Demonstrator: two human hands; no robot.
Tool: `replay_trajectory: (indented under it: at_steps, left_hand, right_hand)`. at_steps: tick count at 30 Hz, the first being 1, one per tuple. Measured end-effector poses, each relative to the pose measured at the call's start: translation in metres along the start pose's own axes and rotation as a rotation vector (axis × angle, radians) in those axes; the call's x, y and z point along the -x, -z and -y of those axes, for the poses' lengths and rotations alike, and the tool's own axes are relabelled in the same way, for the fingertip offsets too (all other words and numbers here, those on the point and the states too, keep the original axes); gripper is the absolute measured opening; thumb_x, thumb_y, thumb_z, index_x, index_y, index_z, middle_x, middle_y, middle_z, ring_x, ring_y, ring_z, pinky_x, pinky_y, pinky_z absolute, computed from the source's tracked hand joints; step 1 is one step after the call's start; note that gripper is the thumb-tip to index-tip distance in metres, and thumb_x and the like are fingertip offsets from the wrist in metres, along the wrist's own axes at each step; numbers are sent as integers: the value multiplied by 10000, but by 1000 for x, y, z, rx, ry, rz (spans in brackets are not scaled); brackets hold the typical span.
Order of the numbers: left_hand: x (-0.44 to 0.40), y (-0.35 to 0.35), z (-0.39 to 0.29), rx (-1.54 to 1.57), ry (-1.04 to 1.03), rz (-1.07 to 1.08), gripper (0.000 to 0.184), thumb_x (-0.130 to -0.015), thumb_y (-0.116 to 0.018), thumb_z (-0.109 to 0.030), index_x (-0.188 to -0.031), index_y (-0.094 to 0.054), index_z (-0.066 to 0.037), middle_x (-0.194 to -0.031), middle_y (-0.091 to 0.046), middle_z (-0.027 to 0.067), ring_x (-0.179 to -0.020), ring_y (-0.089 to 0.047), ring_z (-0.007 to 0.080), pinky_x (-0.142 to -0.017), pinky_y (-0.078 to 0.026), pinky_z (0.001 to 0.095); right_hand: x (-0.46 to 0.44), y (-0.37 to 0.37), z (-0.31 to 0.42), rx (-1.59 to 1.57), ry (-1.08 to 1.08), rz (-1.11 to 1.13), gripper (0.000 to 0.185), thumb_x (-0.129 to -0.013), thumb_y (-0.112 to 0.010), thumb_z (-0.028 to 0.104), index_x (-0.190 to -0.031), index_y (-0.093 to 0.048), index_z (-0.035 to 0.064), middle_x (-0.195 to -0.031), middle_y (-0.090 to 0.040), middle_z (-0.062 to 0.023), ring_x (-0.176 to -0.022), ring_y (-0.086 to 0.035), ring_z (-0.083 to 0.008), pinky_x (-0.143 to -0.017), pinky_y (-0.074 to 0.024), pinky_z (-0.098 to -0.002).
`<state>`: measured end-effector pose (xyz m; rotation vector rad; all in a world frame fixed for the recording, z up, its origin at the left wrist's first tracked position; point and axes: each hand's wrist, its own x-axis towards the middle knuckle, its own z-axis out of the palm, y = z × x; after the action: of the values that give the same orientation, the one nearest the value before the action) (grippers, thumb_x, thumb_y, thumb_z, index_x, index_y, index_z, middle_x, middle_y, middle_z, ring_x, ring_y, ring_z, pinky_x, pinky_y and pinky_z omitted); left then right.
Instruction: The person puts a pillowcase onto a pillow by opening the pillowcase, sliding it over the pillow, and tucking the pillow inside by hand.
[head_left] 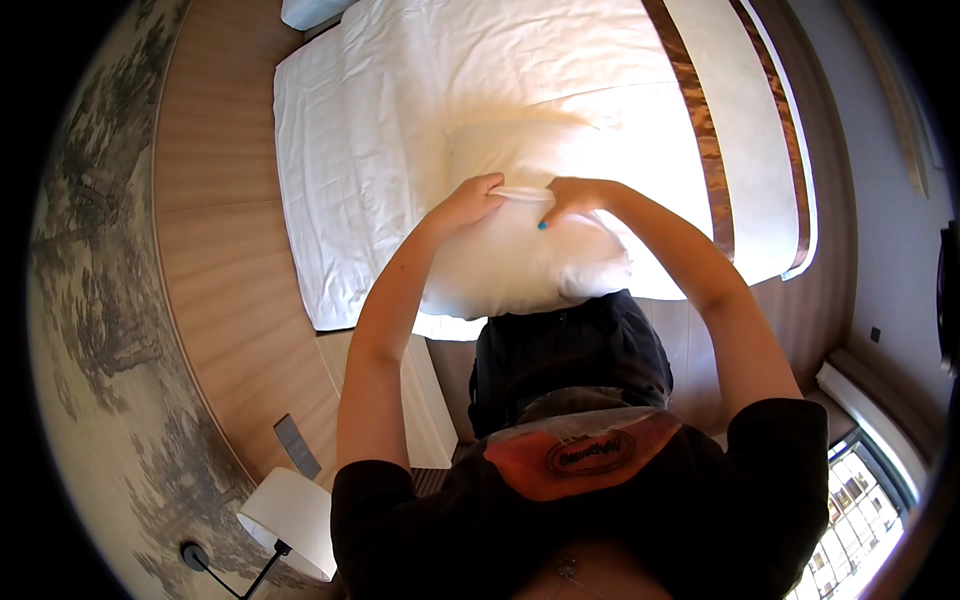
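Note:
A plump white pillow (520, 255) lies at the near edge of the bed, against the front of my body. My left hand (472, 203) is closed on a fold of its white cloth, fingers curled over the top. To the right, my right hand (580, 198) grips the same raised strip of cloth, its thumb with a blue nail pointing down over the pillow. Between the two hands the cloth is drawn into a narrow band. The pillow's right corner bulges and is creased. Fingertips behind the cloth are hidden.
The bed (400, 100) has a rumpled white cover, with a brown-banded runner (715, 130) to the right. A wooden headboard (215, 220) stands on the left, with a wall lamp (290, 520) at the lower left. A pale bedside surface (430, 400) sits near my left arm. A window (855, 515) is at the lower right.

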<state>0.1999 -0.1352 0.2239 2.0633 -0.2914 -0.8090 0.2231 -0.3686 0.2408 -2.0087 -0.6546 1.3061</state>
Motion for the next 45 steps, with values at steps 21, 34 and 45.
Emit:
replay_trajectory:
  at_steps: [21, 34, 45]
  left_hand:
    - [-36, -8, 3, -416, -366, 20, 379, -747, -662, -241, -1022, -608, 15, -1206, -501, 108, -1082, -485, 288, -904, -404, 361]
    - [-19, -52, 14, -79, 301, 690, 488, -785, -619, -395, -1042, -593, 19, -901, -628, 97, -938, -567, 192, -827, -413, 290]
    - [-43, -67, 84, 569, 595, 278, 409, -882, -471, -415, -1006, -609, -50, -950, -602, 94, -875, -564, 188, -773, -455, 319]
  right_hand:
    - [-9, 5, -34, 42, 87, -221, 482, -759, -623, 431, -1043, -569, 46, -947, -617, -162, -884, -574, -288, -766, -430, -368]
    - [-12, -42, -93, -60, -2, -178, 365, -758, -636, 401, -792, -571, 43, -678, -574, -121, -685, -553, -230, -621, -415, -355]
    - [34, -104, -214, -691, -299, 49, 551, -718, -665, 386, -1105, -563, 7, -1070, -595, -119, -1058, -510, -224, -904, -368, -346]
